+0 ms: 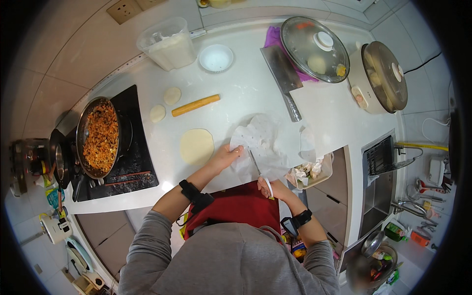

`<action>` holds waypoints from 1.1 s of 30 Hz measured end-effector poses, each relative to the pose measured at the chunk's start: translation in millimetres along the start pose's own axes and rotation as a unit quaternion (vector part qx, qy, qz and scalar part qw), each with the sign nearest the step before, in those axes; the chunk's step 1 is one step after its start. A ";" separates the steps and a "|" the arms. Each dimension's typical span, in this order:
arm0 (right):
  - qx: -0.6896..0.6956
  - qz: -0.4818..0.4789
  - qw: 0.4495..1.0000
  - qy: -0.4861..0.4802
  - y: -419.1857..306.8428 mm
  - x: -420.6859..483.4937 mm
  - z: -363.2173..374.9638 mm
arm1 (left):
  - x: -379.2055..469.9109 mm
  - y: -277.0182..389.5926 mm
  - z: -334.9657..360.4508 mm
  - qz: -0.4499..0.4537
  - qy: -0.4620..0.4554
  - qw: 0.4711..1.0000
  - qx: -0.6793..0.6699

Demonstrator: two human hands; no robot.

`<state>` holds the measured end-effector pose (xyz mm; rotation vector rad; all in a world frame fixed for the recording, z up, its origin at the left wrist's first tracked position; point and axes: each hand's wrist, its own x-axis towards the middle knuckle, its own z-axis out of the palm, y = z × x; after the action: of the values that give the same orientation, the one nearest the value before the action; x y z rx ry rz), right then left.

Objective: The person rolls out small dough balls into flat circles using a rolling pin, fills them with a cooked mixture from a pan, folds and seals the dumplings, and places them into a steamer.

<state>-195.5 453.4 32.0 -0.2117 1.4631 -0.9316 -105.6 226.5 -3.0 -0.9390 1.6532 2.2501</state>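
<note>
My left hand pinches the edge of a crumpled white perforated paper sheet on the white counter. White-handled scissors are in my right hand, their blades reaching up over the paper. To the left of the paper lies a flat round of rolled dough. Above that round are a wooden rolling pin and two smaller dough discs. A cleaver rests farther back, its handle pointing towards the paper.
A pan of chopped orange filling sits on the black cooktop at left. Behind are a flour container and a white dish. A glass lid and a covered electric pot stand back right. A scrap bin hangs by the counter's edge.
</note>
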 end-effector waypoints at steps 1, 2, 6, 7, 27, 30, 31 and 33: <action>-0.008 -0.009 1.000 -0.008 0.5 0.4 -0.6 | 1.8 -4.5 -0.1 0.013 0.009 1.000 0.025; -0.015 -0.019 1.000 -0.016 1.7 1.0 -2.1 | 3.6 -8.2 -0.4 0.026 0.019 0.998 0.050; -0.080 -0.017 0.995 -0.053 -2.0 -0.7 -9.8 | 11.8 -18.8 -3.5 0.092 0.037 0.987 0.130; -0.073 -0.020 0.994 -0.078 -2.7 -3.9 -13.0 | 11.3 -16.9 -2.8 0.091 0.041 0.987 0.123; -0.191 -0.006 0.976 -0.107 -44.9 -19.5 -36.8 | 10.7 2.9 -0.4 0.099 0.014 0.990 0.097; -0.178 0.000 0.979 -0.101 -47.5 -23.5 -33.1 | 11.0 4.7 -3.6 0.084 0.013 0.994 0.070; -0.181 -0.005 0.979 -0.099 -48.1 -23.0 -32.6 | 5.5 13.2 -1.8 0.071 0.010 0.995 0.072; -0.186 -0.016 0.978 -0.095 -51.8 -19.7 -30.4 | -0.3 22.4 0.5 0.061 0.000 0.995 0.077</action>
<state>-240.7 444.8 75.3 -0.5857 1.4489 -0.6369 -116.8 219.0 15.0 -0.8217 1.9001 2.1571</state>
